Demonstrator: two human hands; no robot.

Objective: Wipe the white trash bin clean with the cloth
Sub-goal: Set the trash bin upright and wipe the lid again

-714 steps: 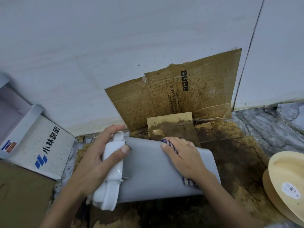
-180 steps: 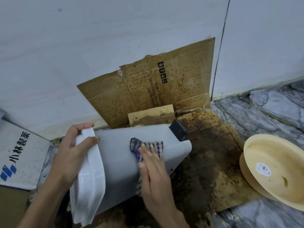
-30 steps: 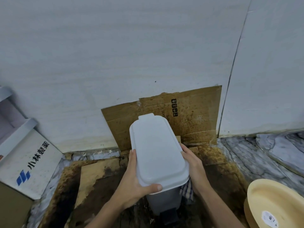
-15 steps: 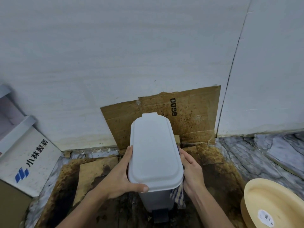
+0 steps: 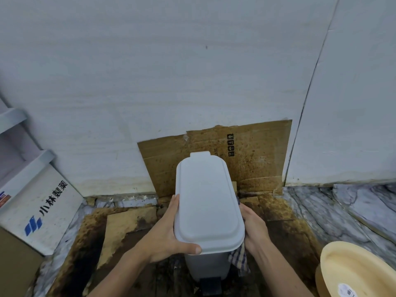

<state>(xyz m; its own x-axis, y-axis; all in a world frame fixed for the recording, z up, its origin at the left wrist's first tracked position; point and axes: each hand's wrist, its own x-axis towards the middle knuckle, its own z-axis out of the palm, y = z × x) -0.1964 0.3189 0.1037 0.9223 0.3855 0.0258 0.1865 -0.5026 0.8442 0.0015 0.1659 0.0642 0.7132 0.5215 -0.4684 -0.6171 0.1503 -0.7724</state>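
While both hands clasp the upright white trash bin, right hand pinning cloth, wiping looks nearly finished.

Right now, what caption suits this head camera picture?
Both hands steady an upright white trash bin, the right hand pressing a checked cloth against its side.
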